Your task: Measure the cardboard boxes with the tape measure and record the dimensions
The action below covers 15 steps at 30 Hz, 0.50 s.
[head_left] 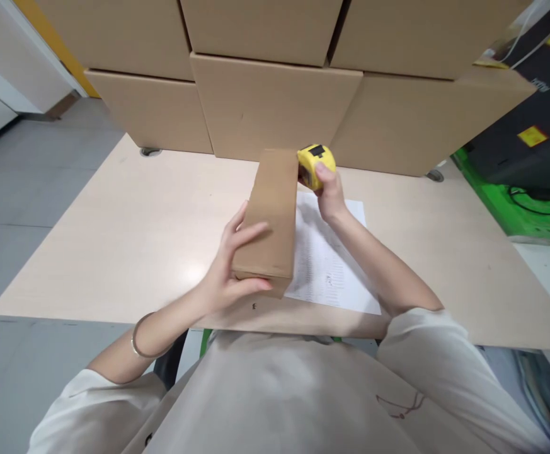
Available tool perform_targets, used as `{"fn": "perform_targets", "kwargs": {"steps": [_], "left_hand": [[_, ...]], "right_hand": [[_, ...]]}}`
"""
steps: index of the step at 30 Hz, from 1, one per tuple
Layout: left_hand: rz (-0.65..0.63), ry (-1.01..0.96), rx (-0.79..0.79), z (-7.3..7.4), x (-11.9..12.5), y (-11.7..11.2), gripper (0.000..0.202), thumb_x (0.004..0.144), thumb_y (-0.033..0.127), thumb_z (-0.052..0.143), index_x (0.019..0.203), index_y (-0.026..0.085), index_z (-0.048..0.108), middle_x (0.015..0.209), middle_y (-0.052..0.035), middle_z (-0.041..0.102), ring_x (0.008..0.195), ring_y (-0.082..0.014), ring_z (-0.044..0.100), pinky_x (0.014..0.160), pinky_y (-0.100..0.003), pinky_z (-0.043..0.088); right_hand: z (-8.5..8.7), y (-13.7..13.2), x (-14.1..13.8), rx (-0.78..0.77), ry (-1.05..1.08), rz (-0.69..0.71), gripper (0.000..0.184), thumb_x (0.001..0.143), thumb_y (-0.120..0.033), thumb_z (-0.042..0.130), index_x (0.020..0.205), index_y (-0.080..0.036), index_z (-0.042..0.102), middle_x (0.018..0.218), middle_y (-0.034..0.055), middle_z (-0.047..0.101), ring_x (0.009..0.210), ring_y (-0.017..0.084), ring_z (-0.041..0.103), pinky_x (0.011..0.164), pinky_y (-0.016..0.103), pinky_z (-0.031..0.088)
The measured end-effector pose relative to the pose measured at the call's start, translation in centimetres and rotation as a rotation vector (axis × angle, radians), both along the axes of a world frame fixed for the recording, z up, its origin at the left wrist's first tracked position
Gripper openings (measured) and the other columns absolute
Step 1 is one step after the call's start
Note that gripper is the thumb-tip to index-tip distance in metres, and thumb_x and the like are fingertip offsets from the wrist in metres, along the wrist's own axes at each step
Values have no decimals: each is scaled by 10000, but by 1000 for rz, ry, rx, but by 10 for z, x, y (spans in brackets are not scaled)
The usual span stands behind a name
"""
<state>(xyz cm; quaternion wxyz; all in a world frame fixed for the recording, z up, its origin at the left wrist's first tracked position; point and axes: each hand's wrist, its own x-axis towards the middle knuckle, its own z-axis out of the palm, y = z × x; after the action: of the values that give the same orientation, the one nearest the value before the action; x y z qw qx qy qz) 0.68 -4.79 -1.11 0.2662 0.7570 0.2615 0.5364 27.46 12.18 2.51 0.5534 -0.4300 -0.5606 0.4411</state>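
Note:
A long, narrow brown cardboard box (273, 217) lies lengthwise in front of me, its near end close to the table's front edge. My left hand (232, 261) grips that near end, with fingers on the top and left side and the thumb across the front. In my right hand (329, 192) is a yellow and black tape measure (316, 165), held by the box's far right corner. Whether the tape's blade is pulled out cannot be made out. Partly under my right forearm and beside the box is a printed sheet of paper (334, 265).
Large cardboard boxes (275, 107) are stacked in a wall along the back of the pale wooden table (161, 214). To the right stand a dark case (515, 126) with yellow labels and a green surface (496, 208) with a black cable on it.

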Motion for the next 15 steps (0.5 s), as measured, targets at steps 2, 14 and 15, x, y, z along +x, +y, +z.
{"fn": "perform_targets", "kwargs": {"steps": [2, 14, 15], "left_hand": [[61, 100, 55, -3, 12, -13, 872, 1080, 664, 915, 1832, 453, 525, 2061, -129, 270, 1899, -446, 359, 1485, -717, 445], [219, -287, -479, -7, 18, 85, 1000, 969, 866, 888, 1774, 399, 524, 2027, -117, 397, 1943, -449, 236, 1568, -655, 245], [197, -334, -506, -3, 26, 99, 1078, 887, 846, 967, 1757, 384, 531, 2020, -125, 405, 1952, -457, 191, 1577, -631, 220]], "right_hand": [[-10, 5, -14, -40, 50, 55, 896, 635, -1064, 768, 1089, -292, 726, 1223, 127, 841, 1327, 452, 834, 1171, 639, 701], [87, 11, -8, -30, -223, 367, 644, 898, -912, 808, 1077, -306, 681, 893, 36, 727, 746, 227, 703, 561, 370, 536], [98, 9, -16, -60, -269, 432, 613, 910, -871, 826, 1064, -295, 681, 860, 28, 715, 712, 211, 670, 541, 360, 500]]}}
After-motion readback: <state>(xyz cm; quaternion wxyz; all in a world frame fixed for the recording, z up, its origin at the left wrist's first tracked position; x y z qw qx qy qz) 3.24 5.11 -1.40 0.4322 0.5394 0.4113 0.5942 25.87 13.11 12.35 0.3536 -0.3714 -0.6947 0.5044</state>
